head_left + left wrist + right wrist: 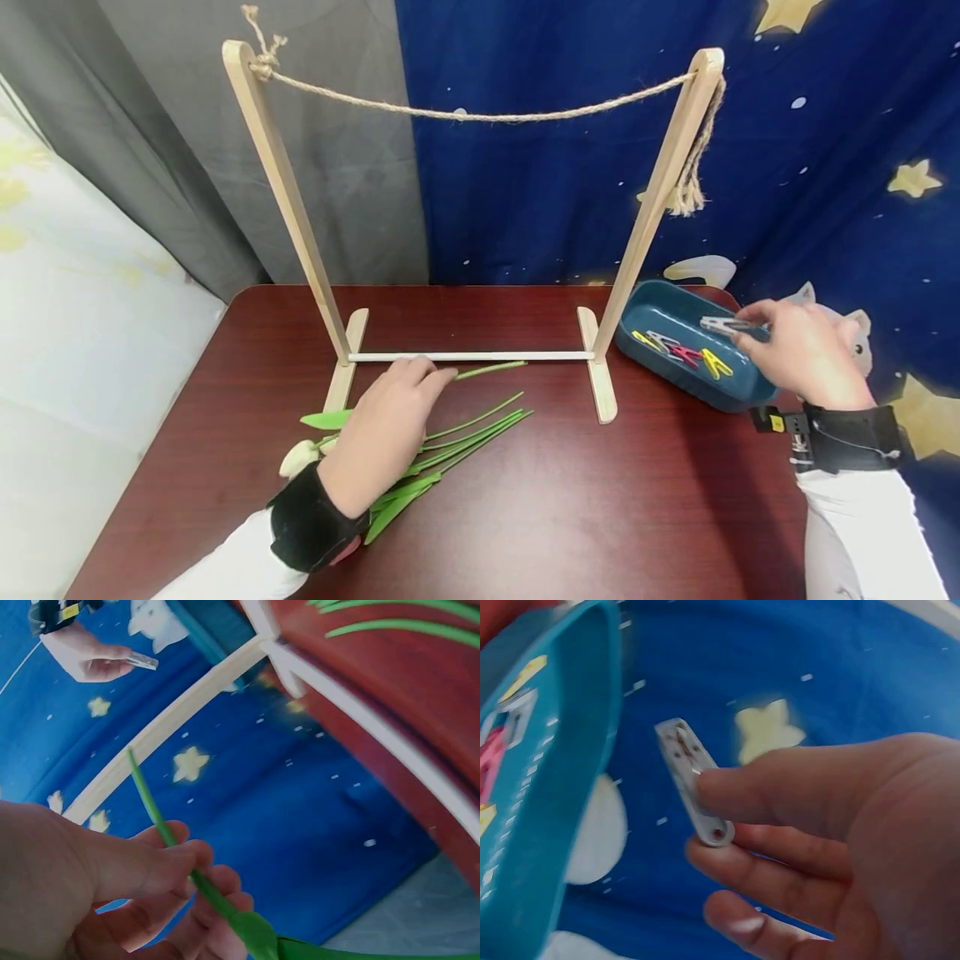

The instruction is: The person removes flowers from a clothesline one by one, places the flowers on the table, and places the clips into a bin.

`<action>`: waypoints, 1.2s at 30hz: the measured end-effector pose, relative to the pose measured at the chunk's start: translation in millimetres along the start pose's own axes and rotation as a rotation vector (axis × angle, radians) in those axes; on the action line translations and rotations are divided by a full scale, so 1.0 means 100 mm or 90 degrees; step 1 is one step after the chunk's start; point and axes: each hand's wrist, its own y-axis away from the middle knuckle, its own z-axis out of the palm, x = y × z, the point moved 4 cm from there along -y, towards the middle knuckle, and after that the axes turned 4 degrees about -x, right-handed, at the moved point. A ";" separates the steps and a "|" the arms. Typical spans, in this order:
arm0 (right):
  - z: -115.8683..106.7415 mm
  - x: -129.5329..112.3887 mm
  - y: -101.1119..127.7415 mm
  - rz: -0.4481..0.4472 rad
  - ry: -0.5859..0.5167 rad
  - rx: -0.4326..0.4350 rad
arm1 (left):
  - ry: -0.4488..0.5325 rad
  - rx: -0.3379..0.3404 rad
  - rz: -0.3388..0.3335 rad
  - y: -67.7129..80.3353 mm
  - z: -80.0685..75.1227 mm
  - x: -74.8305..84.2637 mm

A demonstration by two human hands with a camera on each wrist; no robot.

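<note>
My left hand pinches the green stem of an artificial tulip between thumb and fingers, above the table's left half. A white tulip head shows beside that wrist; which stem it belongs to I cannot tell. More tulip stems and leaves lie beneath the hand, and a bit of pink shows under the wrist band. My right hand holds a grey clothespin by thumb and fingers over the blue-green bin. Inside the bin lie yellow, grey and red clothespins.
A wooden frame stands on the table, with two uprights and a white bottom bar. Twine sags between the tops, its loose end hanging at the right. Curtains hang behind.
</note>
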 end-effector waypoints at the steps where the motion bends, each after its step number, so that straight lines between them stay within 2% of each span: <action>1: 0.04 0.06 0.01 0.008 0.007 -0.021 | -0.009 -0.013 -0.002 0.04 0.05 0.00; 4: 0.17 0.21 0.05 0.029 0.017 -0.075 | -0.034 -0.047 -0.006 0.13 0.19 0.01; 7: 0.27 0.34 0.08 0.043 0.025 -0.098 | -0.055 -0.061 -0.002 0.19 0.33 0.02; 15: 0.51 0.50 0.12 0.074 0.012 -0.149 | -0.090 -0.059 0.019 0.24 0.66 0.01; 22: 0.57 0.55 0.08 0.087 0.003 -0.159 | -0.098 -0.069 0.009 0.27 0.88 -0.04; 27: 0.58 0.58 0.06 0.088 0.006 -0.162 | -0.096 -0.067 0.000 0.29 0.98 -0.08; 36: 0.65 0.65 0.02 0.083 0.005 -0.177 | -0.076 -0.079 -0.018 0.32 1.02 -0.12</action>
